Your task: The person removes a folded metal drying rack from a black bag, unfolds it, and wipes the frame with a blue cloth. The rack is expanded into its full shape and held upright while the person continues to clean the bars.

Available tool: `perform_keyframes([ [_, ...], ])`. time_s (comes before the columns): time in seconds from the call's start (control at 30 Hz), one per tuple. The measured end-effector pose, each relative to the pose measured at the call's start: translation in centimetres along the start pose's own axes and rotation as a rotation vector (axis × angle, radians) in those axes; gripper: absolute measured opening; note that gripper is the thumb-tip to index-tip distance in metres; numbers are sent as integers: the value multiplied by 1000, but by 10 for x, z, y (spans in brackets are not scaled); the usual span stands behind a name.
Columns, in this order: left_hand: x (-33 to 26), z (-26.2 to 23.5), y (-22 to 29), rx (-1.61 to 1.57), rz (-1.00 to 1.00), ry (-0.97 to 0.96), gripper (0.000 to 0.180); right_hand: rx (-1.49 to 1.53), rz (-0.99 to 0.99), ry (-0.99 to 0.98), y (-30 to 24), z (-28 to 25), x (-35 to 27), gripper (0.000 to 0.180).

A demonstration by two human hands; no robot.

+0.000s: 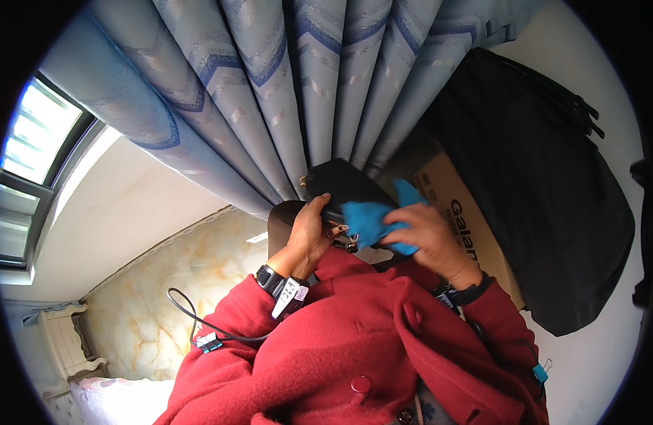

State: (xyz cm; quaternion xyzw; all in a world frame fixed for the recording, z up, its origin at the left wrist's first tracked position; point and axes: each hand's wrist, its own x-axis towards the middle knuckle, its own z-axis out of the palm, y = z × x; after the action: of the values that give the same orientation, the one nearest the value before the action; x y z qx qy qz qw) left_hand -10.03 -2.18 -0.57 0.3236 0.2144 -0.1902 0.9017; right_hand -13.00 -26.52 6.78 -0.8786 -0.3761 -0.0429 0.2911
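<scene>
A small black zippered bag with brass-coloured metal fittings is held in front of my body. My left hand grips its left end, with the thumb on top near the zipper pull. A bright blue cloth lies against the right part of the bag. Bunched in the fingers of my right hand, the cloth presses on the bag's surface. That hand is slightly smeared by motion. Part of the bag is hidden beneath the cloth.
Pleated blue curtains hang just beyond the bag. To the right stand a cardboard box and a large black fabric cover. A window is at far left, above a marbled floor. A cable loops by my left sleeve.
</scene>
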Motion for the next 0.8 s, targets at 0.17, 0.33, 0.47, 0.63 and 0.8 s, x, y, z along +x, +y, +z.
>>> perform_keyframes([
  [0.17, 0, 0, 8, -129, -41, -63, 32, 591, 699, 259, 32, -17, -31, 41],
  [0.33, -1, 17, -7, -105, 107, -310, 42, 914, 549, 244, 1, -1, -24, 68],
  [0.47, -7, 15, -15, 139, 164, -424, 48, 1027, 630, 204, 1, 12, -14, 80],
  [0.63, -11, 17, -15, 633, -34, -422, 51, 903, 642, 218, 15, 11, -14, 77],
  [0.8, -12, 37, -11, 740, -44, -497, 42, 800, 698, 194, 22, -17, -20, 54],
])
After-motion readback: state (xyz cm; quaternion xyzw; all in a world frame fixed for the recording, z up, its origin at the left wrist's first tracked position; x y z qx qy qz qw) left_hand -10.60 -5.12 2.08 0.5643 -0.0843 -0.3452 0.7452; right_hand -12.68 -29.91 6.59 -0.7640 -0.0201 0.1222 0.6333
